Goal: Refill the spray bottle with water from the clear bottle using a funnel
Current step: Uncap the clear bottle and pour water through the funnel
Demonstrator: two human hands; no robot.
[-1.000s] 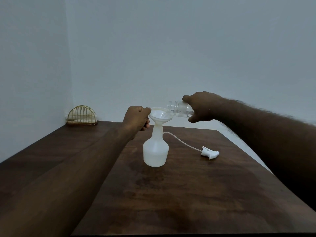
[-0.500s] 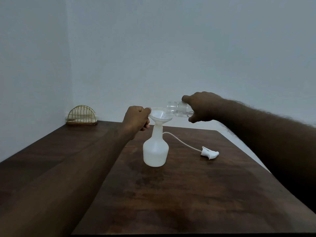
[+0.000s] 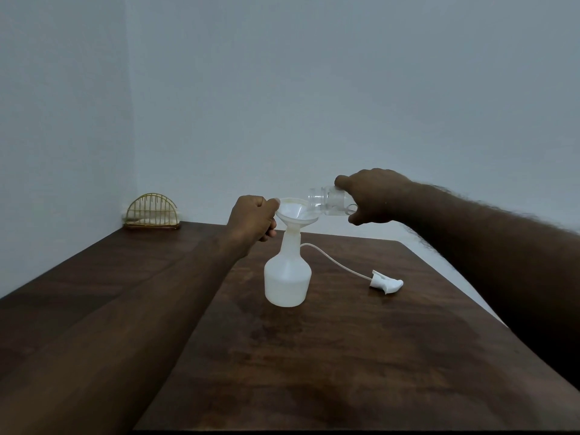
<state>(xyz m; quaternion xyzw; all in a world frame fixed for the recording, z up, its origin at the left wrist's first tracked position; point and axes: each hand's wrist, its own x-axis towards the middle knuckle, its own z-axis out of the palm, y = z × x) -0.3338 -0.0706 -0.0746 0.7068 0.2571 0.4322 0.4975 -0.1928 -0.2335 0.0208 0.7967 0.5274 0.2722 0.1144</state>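
Note:
A white translucent spray bottle (image 3: 287,277) stands upright on the dark wooden table (image 3: 345,356), partly filled. A white funnel (image 3: 296,213) sits in its neck. My left hand (image 3: 252,221) pinches the funnel's left rim. My right hand (image 3: 372,196) grips the clear bottle (image 3: 329,200), tipped almost level with its open mouth over the funnel's right edge. The bottle's rear half is hidden in my palm. The white spray head (image 3: 386,282) lies on the table to the right, its thin tube (image 3: 332,259) curving back behind the spray bottle.
A gold wire holder (image 3: 153,211) stands in the far left corner against the wall. The table's right edge runs diagonally under my right forearm. Pale walls close off the back and left.
The clear bottle's mouth has risen slightly in my right hand. My left hand, the funnel and the spray bottle stay where they were.

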